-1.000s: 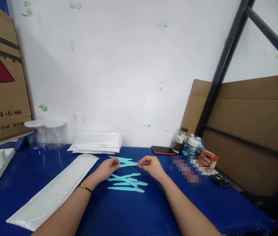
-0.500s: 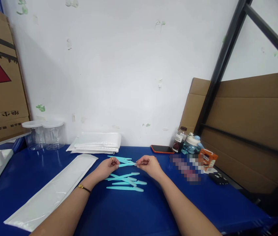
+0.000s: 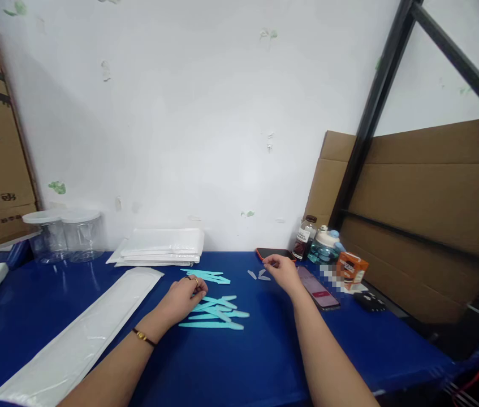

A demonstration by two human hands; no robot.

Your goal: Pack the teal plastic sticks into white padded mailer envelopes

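Turquoise razor-like sticks lie crossed in a near pile on the blue table. Behind them sits a smaller group of the same sticks. My left hand is over the left end of the near pile, fingers bent and touching or just above it; whether it grips a stick is hidden. Several small translucent caps rest right of the sticks. My right hand is beside these caps, with thumb and fingertips pinched together; what they hold, if anything, is too small to make out.
A long white padded envelope lies at left, with stacked envelopes behind it. Clear jars stand at back left. At right are phones, a brown bottle, a blue-white bottle and an orange box.
My hands have parted: the right moved right to the translucent caps, the left came down to the near pile. The stick held between them now lies with the far group. The view shifted slightly.
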